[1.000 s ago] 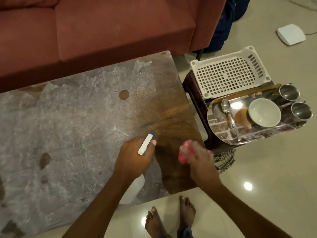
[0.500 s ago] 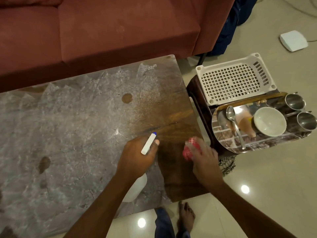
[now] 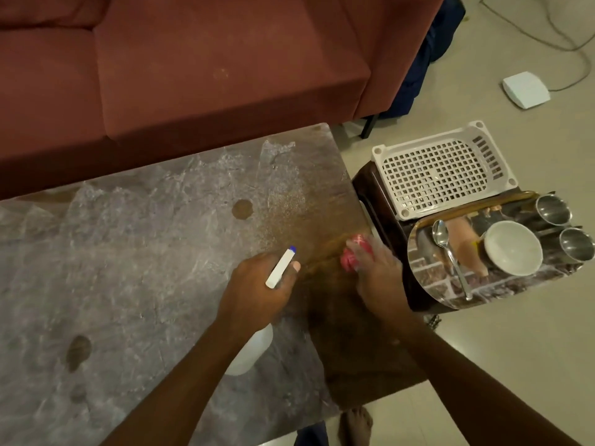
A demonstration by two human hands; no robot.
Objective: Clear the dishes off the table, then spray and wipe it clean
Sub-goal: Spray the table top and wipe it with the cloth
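**Desk** (image 3: 128,268): rectangular wooden top. Most of it lies under a grey-white, crinkled film broken by oval brown patches. The right strip is bare, dark, wet-looking wood.

**Bottle** (image 3: 249,352): white plastic with a rounded body and a slim white nozzle tipped in blue. It is held above the desk near the front edge. The left hand (image 3: 257,291) grips its neck with the fingers curled round it.

**Cloth** (image 3: 352,255): pink and bunched, lying on the bare strip near the right edge. The right hand (image 3: 376,278) lies on top and presses it down. The fingers are blurred, so I cannot tell whether they curl round it.

**Stool** (image 3: 380,220): dark brown, just right of the desk. It carries a white plastic lattice tray (image 3: 434,175) and a mirror-bright steel tray (image 3: 428,284).

**On the steel tray:** a steel spoon (image 3: 449,252), a round white bowl (image 3: 512,247) and steel cups (image 3: 553,210).

**Surroundings:** a rust-red fabric sofa (image 3: 193,75) stands behind the desk. The floor (image 3: 515,349) is pale glossy tile, with a white box (image 3: 526,89) and its cable on it.

**Changes:** the cloth and right hand have slid farther from the person, and now sit level with the nozzle tip. The left hand keeps its grip. One bare foot (image 3: 355,424) shows where two showed a second ago.

**Count:** two hands, one bottle, one cloth, two trays, one spoon, one bowl and two cups.
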